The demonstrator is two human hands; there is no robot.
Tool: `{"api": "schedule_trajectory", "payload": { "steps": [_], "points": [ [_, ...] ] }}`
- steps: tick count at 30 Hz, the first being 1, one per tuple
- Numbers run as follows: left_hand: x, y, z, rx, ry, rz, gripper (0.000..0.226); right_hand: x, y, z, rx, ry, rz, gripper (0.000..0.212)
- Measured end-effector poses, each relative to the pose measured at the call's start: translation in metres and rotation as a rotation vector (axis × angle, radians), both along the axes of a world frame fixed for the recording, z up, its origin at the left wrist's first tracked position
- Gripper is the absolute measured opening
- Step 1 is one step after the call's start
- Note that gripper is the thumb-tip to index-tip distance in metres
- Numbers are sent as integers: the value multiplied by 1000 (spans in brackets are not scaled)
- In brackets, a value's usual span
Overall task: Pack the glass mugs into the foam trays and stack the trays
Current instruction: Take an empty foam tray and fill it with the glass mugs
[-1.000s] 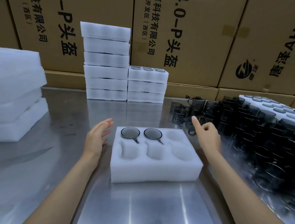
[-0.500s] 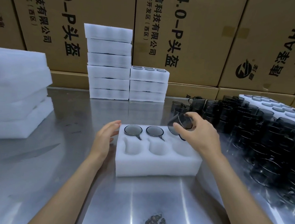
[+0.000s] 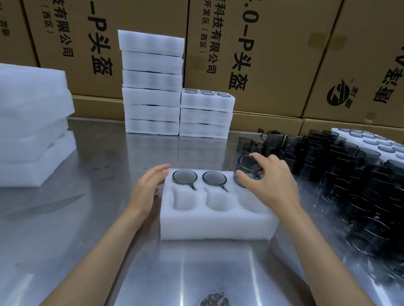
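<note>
Gripping a mug, right hand has lowered it onto tray; left hand open.

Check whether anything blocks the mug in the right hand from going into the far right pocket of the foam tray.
Nothing visible does. The right hand holds the mug directly over the far right pocket of the foam tray. The two seated mugs sit in the neighbouring pockets, and the left hand rests at the tray's left end.

Two bare, sleeveless forearms, ringless hands.
</note>
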State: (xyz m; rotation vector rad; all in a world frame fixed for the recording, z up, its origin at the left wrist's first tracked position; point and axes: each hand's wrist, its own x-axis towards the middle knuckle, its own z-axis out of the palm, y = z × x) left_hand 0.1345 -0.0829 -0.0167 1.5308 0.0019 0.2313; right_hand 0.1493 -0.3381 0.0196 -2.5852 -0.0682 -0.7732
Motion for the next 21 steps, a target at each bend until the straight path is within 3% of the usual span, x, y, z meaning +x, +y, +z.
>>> {"api": "schedule_trajectory", "payload": {
  "steps": [9, 14, 19, 21],
  "points": [
    [-1, -1, 0, 13, -15, -21, 34, 8, -3, -3, 104, 115, 103, 42],
    [-1, -1, 1, 31, -7, -33, 44, 7, -7, -9, 32, 227, 90, 60],
    [-1, -4, 11, 260, -110, -22, 34, 3, -16, -3, 33, 260, 126, 61],
    [-3, -10, 21, 359, -199, -10, 36, 0, -20, 1, 130, 194, 112, 49]
  ]
}}
